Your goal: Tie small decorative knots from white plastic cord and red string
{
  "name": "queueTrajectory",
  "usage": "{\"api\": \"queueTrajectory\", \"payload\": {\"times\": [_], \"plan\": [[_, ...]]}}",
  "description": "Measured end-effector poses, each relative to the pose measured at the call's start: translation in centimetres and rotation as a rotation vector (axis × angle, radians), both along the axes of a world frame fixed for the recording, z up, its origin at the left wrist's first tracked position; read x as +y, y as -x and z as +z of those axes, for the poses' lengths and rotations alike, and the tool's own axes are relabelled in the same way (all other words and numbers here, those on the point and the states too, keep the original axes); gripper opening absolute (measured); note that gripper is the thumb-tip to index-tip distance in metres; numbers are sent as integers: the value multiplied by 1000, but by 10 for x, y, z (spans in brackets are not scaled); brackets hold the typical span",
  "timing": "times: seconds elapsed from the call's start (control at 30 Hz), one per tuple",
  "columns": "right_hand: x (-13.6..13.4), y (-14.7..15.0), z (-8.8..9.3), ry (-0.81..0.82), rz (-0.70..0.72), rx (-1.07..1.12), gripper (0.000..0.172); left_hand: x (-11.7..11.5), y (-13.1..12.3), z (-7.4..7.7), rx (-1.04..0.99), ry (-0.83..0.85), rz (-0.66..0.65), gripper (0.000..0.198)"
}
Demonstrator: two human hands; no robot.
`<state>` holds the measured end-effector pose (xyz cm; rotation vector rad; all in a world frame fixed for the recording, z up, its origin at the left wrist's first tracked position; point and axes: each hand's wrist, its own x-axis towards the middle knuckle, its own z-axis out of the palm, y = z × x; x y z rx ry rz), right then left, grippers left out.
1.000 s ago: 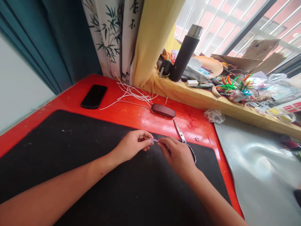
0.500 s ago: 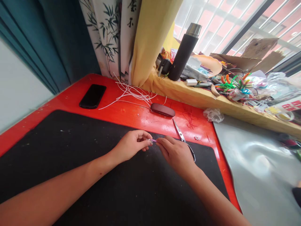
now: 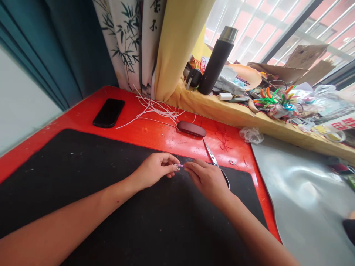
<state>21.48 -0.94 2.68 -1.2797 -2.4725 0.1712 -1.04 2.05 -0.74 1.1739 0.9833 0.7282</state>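
Note:
Above the black mat (image 3: pixel 163 236), my left hand (image 3: pixel 154 170) pinches a small piece of white looped cord (image 3: pixel 176 167) between thumb and fingers. My right hand (image 3: pixel 209 181) is closed on a thin purple tool (image 3: pixel 181 166), whose exact kind is too small to tell. Its visible end meets the looped cord between the two hands. Scissors (image 3: pixel 211 153) lie just beyond my right hand, which partly hides them.
A phone (image 3: pixel 109 113), a tangle of white cord (image 3: pixel 158 109) and a maroon case (image 3: pixel 191 129) lie on the red tabletop (image 3: pixel 133 138). A black thermos (image 3: pixel 216 66) stands on the cluttered sill. A crumpled plastic bag (image 3: pixel 252 135) rests at the right.
Both hands keep almost the same place and grip. The white loops between the fingers have shifted very slightly.

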Motion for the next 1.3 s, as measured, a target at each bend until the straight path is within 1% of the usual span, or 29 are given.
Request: {"api": "queueTrajectory", "payload": {"times": [0.2,0.37,0.47,0.7,0.8,1.07,1.17,1.3], "plan": [[2,-7,4,46,46,-17,29,0,1,2,23,11,-39,24],[7,-9,7,67,71,-21,29,1,2,5,-3,47,-69,23],[12,-10,12,73,105,-58,28,2,4,8,-21,65,-104,21],[22,-9,32,105,261,-158,22,4,10,10,-27,127,-244,23],[24,-8,38,126,309,-172,22,5,12,12,-26,148,-303,20],[22,-1,49,173,407,-155,23,9,21,18,-43,216,-482,15],[19,2,52,213,447,-147,25,11,25,17,-82,271,-576,16],[18,7,54,208,492,-164,30,14,29,15,-127,340,-665,14]]}}
